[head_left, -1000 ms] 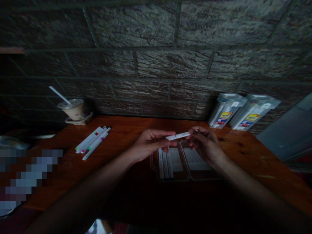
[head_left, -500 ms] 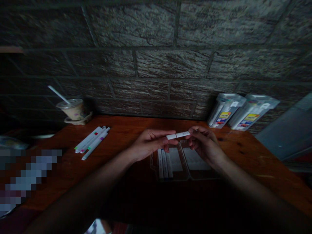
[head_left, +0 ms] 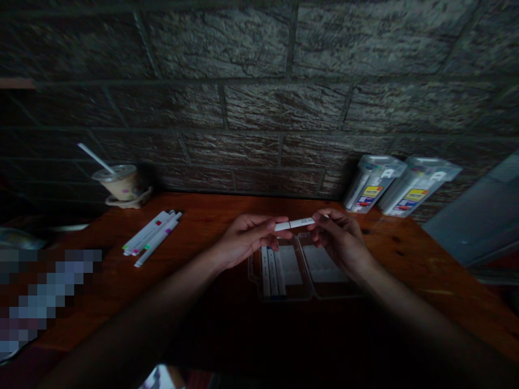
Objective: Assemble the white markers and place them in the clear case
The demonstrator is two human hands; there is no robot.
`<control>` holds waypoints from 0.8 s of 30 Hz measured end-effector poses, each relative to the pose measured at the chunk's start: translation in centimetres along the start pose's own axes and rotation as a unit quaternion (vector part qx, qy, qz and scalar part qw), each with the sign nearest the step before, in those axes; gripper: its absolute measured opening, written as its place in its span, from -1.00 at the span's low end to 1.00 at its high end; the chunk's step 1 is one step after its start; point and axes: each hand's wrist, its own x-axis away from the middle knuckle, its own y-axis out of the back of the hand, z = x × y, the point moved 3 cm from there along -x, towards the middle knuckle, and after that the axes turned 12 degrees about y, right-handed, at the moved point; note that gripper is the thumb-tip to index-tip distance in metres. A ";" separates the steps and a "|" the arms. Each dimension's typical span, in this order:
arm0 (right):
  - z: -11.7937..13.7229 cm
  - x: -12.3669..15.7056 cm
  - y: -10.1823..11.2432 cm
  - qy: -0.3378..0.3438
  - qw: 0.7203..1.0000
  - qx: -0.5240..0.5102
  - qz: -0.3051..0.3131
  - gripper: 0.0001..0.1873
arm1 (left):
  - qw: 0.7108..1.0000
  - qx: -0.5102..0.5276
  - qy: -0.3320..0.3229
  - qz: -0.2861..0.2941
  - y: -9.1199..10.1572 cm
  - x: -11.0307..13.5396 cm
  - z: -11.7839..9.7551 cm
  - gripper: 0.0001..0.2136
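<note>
A white marker pen (head_left: 300,222) is held level above the table between my two hands. My left hand (head_left: 252,235) pinches its left end with thumb and fingers. The right end is gripped by the fingertips of my right hand (head_left: 338,235). Beneath them lies an opened clear plastic case (head_left: 311,289), partly covered by my hands. Several white markers (head_left: 272,273) lie side by side in its left half. Pale paper-like panels (head_left: 322,265) show in both halves.
To the left, a pile of white markers (head_left: 152,235) with coloured ends rests on the wooden table (head_left: 214,208). Behind it stands a lidded drink cup (head_left: 121,182) with a straw. Two clear marker cases (head_left: 368,186) stand at back right against the brick wall (head_left: 259,108).
Both hands stay in nearly the same place with the marker between them. My left thumb has shifted slightly up along the marker's left end.
</note>
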 end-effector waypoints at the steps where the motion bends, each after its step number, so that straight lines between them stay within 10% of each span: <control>1: 0.1 0.0 0.0 0.007 1.000 0.006 -0.003 -0.74 | 1.000 -0.006 0.001 -0.013 0.0 0.0 0.0 -0.64; 24: 0.6 0.2 0.0 0.082 0.992 0.100 0.003 -0.77 | 0.998 -0.011 0.003 -0.059 0.6 -0.3 0.3 -0.69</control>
